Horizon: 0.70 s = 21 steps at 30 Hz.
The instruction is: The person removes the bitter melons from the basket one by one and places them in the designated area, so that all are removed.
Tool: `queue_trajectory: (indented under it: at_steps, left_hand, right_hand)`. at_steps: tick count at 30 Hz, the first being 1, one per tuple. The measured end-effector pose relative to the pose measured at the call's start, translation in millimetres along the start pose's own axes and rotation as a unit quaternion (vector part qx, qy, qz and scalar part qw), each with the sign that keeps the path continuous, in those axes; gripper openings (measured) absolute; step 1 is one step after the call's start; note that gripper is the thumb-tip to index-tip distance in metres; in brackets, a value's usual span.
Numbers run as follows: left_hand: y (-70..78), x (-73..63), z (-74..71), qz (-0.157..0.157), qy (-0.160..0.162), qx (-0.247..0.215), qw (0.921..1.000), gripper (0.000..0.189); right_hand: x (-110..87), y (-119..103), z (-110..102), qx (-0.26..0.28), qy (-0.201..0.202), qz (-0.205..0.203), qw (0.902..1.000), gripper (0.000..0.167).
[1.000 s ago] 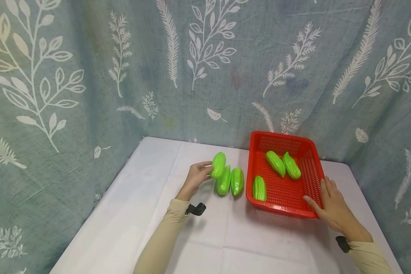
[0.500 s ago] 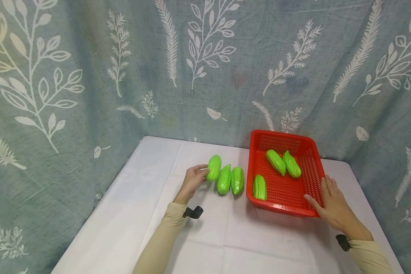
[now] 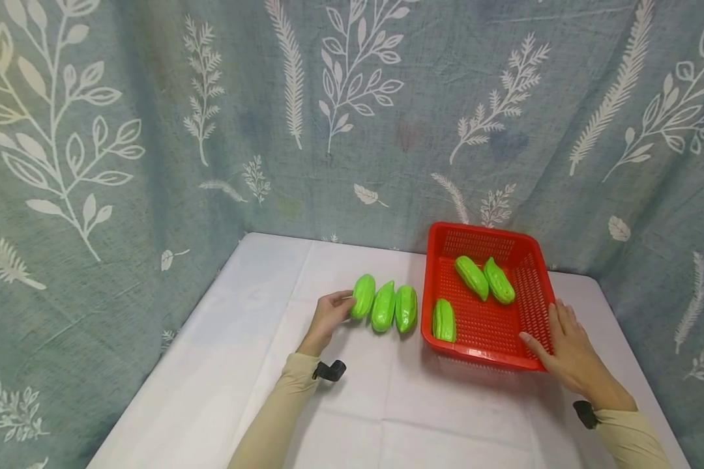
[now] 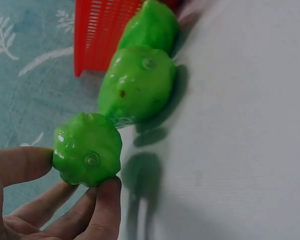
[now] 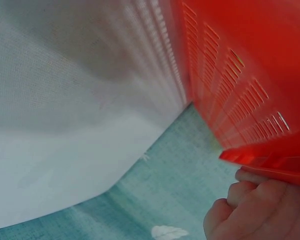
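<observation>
Pinched the leftmost gourd in the left hand, just left of two gourds on the white tablecloth, rested the spread right hand on the red basket, and probably needed a light, level grip to avoid nudging those two.

Grey-green curtain, printed with white leaves, as I viewed it remotely: it hung behind and beside a white-clothed table.

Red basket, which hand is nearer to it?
Right. The right hand holds the right rim of the red basket; the left hand is off to its left, pinching a green vegetable, with two more green vegetables between.
</observation>
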<state>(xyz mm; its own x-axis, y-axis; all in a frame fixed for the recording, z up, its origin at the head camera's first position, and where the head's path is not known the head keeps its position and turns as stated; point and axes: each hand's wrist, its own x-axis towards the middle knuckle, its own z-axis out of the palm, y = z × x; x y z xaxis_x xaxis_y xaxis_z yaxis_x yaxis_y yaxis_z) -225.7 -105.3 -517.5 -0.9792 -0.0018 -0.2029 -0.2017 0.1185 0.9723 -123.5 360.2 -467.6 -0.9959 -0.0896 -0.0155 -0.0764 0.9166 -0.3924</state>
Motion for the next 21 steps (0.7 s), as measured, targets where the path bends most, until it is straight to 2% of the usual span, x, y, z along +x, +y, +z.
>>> queue_trajectory:
  at_steps: [12, 21]
  left_hand:
    - [-11.9, 0.6, 4.0, -0.005, 0.010, 0.017, 0.9998, 0.042]
    - [-13.8, -1.1, 6.5, 0.009, 0.010, 0.011, 0.9998, 0.040]
  right_hand:
    - [-0.3, 3, 4, 0.012, 0.011, -0.005, 0.9999, 0.104]
    - [0.7, 3, 3, 0.005, 0.008, 0.000, 1.0000, 0.104]
